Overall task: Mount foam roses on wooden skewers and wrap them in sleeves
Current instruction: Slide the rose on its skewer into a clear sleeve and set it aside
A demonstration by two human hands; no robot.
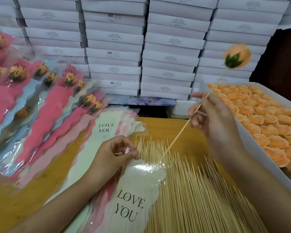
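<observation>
Threading a mounted flower into its wrapper: the right hand (212,115) pinches a thin wooden skewer (178,132) between thumb and curled fingers partway along its length. This carries the peach foam rose (237,56), with its green calyx, high at the upper right above the white cardboard tray (272,175) of loose peach roses. The skewer's free lower end points down and left to the mouth of a clear plastic sleeve (138,190) with a cream panel printed LOVE YOU, which rests across the spread of loose wooden skewers (200,190) on the wooden worktop (166,126). The left hand (114,153) pinches the sleeve's upper edge between thumb and forefinger, the other fingers curled. Mounting appears done for this flower; sleeving is the step in hand. To do it well, the left hand should lift one film layer so the mouth gapes. The right should then slide the skewer in along the sleeve's axis at a shallow angle, so the point neither pierces the film nor catches the loose skewers beneath. The rose should settle behind the lettering with its petals uncrushed. Finished wrapped roses (45,98) lie fanned at left; flat unused sleeves (106,128) lie beyond the left hand; stacked white boxes (114,54) stand behind.
</observation>
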